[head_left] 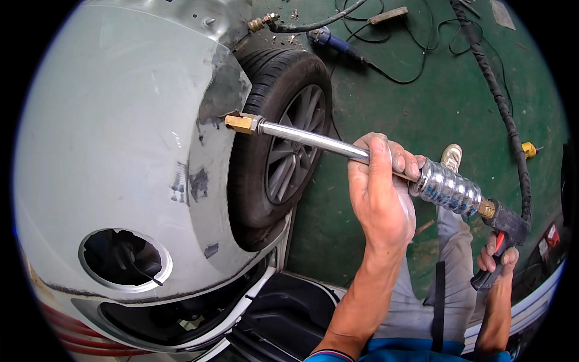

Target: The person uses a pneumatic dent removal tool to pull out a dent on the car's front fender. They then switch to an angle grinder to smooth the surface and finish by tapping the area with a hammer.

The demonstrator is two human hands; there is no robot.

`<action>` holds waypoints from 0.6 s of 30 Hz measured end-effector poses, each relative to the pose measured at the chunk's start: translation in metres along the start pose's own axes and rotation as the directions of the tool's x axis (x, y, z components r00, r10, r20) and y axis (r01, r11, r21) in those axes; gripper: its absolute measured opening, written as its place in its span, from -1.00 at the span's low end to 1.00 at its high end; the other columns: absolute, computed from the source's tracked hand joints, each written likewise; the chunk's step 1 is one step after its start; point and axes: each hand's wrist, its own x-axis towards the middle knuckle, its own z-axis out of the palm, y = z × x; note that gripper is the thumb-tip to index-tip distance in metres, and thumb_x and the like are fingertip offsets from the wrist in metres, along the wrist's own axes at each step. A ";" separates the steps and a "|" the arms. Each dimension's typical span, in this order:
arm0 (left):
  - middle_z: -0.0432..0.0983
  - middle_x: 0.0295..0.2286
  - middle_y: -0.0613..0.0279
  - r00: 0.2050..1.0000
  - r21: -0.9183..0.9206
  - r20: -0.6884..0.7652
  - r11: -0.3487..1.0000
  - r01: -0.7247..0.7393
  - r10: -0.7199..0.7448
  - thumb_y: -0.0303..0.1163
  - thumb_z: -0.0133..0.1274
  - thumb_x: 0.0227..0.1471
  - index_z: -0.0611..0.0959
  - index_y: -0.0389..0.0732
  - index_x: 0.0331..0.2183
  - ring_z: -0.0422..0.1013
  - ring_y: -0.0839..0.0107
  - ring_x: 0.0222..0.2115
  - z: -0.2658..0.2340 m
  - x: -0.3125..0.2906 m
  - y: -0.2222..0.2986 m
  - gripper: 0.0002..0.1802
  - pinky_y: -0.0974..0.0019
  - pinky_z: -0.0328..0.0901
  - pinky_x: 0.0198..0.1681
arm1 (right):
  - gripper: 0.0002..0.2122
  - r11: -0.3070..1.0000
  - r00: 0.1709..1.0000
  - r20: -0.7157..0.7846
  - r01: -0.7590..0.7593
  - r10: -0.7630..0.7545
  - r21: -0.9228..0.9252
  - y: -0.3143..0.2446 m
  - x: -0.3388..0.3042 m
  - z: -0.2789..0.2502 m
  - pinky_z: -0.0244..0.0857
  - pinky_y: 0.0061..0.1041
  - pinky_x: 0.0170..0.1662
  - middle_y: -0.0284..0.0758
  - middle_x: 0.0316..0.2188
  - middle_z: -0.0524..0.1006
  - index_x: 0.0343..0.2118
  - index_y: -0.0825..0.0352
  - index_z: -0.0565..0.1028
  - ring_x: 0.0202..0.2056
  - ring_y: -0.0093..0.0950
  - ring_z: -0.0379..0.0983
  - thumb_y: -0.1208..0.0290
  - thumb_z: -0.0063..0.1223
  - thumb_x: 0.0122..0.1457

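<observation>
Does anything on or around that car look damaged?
Yes. The car's pale panel has scraped-looking grey patches beside the wheel, breaking up its lighter finish. A blue power tool lies on the floor, where someone could trip.

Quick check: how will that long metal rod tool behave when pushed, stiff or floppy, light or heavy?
The rod tool will likely stay stiff: its shiny shaft runs straight. It may feel heavy toward the pistol grip, where a thick ribbed metal sleeve sits. The black-wrapped cable meeting that grip curves, so it probably flexes and could drag.
</observation>
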 end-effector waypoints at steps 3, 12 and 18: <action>0.26 -0.52 0.32 1.000 -0.001 0.003 1.000 -0.001 0.001 -0.23 -0.14 0.32 0.41 -0.23 -0.23 0.24 0.46 -0.50 -0.002 0.000 0.000 -0.76 0.13 0.23 -0.17 | -0.43 1.000 0.999 0.033 -0.013 0.012 0.006 0.001 -0.003 -0.012 0.33 -0.30 -0.55 -0.11 -0.42 0.50 -0.07 0.65 0.34 -0.66 -0.33 0.42 0.46 0.22 -0.17; 0.26 -0.52 0.32 0.999 -0.015 0.019 0.999 0.042 -0.041 -0.23 -0.15 0.32 0.42 -0.23 -0.21 0.25 0.45 -0.49 -0.002 0.002 -0.005 -0.76 0.13 0.23 -0.17 | -0.52 1.000 1.000 -0.017 -0.003 0.003 0.016 -0.002 -0.010 0.002 0.37 -0.30 -0.54 -0.13 -0.51 0.49 -0.18 0.65 0.43 -0.66 -0.35 0.42 0.51 0.16 -0.25; 0.41 -0.44 0.23 0.990 0.134 -0.075 0.985 -0.108 0.118 -0.23 -0.11 0.29 0.44 -0.23 -0.23 0.40 0.36 -0.37 -0.006 0.000 -0.009 -0.75 0.17 0.32 -0.13 | -0.51 0.995 0.993 -0.050 -0.103 0.104 0.007 -0.004 0.009 0.004 0.38 -0.32 -0.56 -0.08 -0.45 0.54 -0.21 0.68 0.45 -0.69 -0.36 0.41 0.47 0.16 -0.27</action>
